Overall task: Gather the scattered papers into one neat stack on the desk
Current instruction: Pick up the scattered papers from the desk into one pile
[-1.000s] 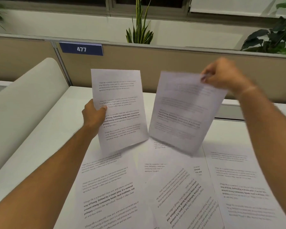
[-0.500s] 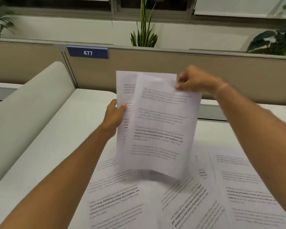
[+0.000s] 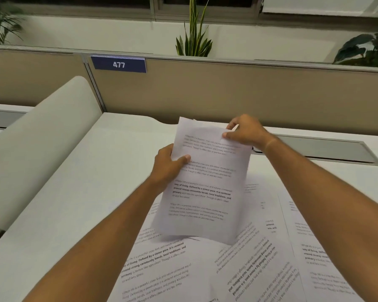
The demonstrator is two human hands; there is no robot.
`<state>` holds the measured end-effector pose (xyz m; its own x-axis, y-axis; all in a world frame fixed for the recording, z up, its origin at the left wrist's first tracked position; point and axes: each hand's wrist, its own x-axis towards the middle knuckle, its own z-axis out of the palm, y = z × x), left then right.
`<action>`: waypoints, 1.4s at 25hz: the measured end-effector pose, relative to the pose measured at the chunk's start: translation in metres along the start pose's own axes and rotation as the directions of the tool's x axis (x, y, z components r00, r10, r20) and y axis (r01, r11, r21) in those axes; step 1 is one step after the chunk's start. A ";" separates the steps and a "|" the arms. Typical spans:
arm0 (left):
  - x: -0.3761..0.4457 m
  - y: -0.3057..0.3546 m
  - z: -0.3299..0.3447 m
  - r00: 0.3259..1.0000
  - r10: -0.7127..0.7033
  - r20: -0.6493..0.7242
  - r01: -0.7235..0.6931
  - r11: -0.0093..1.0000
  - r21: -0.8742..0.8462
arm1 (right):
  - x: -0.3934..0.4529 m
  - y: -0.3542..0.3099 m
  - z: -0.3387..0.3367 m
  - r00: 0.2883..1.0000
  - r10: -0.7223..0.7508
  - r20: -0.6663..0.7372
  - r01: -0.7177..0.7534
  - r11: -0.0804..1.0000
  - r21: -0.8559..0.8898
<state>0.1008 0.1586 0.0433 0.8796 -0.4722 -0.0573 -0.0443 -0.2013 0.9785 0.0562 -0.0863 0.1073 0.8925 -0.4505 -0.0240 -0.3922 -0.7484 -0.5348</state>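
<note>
Two printed sheets, one laid over the other, form a small held stack [image 3: 203,188] above the white desk [image 3: 79,192]. My left hand [image 3: 168,164] grips the stack's left edge, thumb on the front. My right hand [image 3: 244,132] pinches its top right corner. The back sheet is almost fully hidden by the front one. Under the stack, several loose printed papers lie spread on the desk: one at lower left [image 3: 162,271], one turned sideways in the middle [image 3: 255,264], one at the right [image 3: 314,258].
A beige partition [image 3: 227,92] with a blue "477" label [image 3: 119,64] closes the desk's far side. A curved white divider [image 3: 37,140] rises at the left. A grey cable tray lid [image 3: 327,151] sits in the desk at right. Plants stand behind the partition.
My right hand has brought its sheet leftward onto the sheet in my left hand; the two now overlap as one stack, held lower and nearer the desk.
</note>
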 end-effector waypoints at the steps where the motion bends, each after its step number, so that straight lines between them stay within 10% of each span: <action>1: 0.001 0.002 -0.002 1.000 0.006 -0.011 -0.006 1.000 -0.022 | -0.003 0.008 0.003 0.996 0.048 -0.074 -0.047 0.999 0.015; 3: 0.005 0.008 -0.008 0.999 0.025 -0.039 -0.028 0.996 -0.082 | -0.012 0.023 0.009 0.978 0.185 -0.100 -0.158 0.960 0.231; 6: 0.012 0.021 -0.015 0.999 0.014 -0.042 -0.023 0.975 -0.220 | -0.034 0.040 0.026 0.933 0.280 0.224 -0.355 0.637 0.684; 8: 0.015 0.028 -0.016 1.000 -0.002 -0.019 -0.003 0.955 -0.296 | -0.050 0.046 0.043 0.894 0.100 0.437 -0.433 0.449 0.782; 12: 0.015 0.039 -0.019 0.998 0.036 -0.042 -0.047 0.956 -0.289 | -0.063 0.039 0.054 0.934 -0.098 0.344 -0.310 0.257 0.915; 18: -0.002 0.071 -0.019 0.979 0.170 0.113 -0.127 0.941 -0.314 | -0.065 0.034 0.041 0.943 -0.092 0.321 -0.264 0.382 0.886; 24: -0.014 0.097 -0.025 0.917 0.223 0.330 -0.067 0.903 -0.425 | -0.080 0.030 0.050 0.876 -0.317 0.364 -0.326 0.169 0.930; 27: -0.016 0.089 -0.024 0.973 0.210 0.094 -0.182 0.953 -0.241 | -0.084 0.033 0.044 0.927 -0.287 0.243 -0.212 0.134 0.968; 35: -0.028 0.055 0.002 0.910 0.319 -0.265 -0.318 0.947 0.047 | -0.097 0.039 0.022 0.968 -0.086 -0.236 0.242 0.563 0.790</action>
<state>0.0731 0.1589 0.0987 0.9119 -0.2666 0.3121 -0.3439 -0.0812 0.9355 -0.0405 -0.0614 0.0699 0.8450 -0.4865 0.2219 0.1717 -0.1461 -0.9742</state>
